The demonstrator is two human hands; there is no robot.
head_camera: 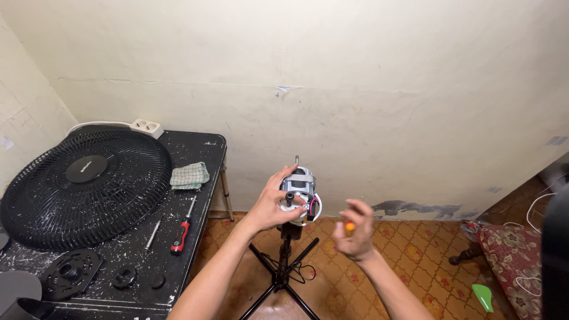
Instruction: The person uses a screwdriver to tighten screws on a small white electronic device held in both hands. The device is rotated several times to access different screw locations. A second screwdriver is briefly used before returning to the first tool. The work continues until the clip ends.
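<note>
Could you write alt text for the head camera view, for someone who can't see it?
A person's left hand grips a bare fan motor on a black stand, while the right hand holds something small and orange. Beside them, a black table holds a fan grille and a screwdriver.

Left hand [274, 204] gripping, right hand [354, 232] pinched.

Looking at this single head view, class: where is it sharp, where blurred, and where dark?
Head view: the fan guard and red-handled screwdriver on the table are sharp; the right hand is motion-blurred, the left hand on the motor clearer; soft, even light, with a dark out-of-focus shape at the right edge.
</note>
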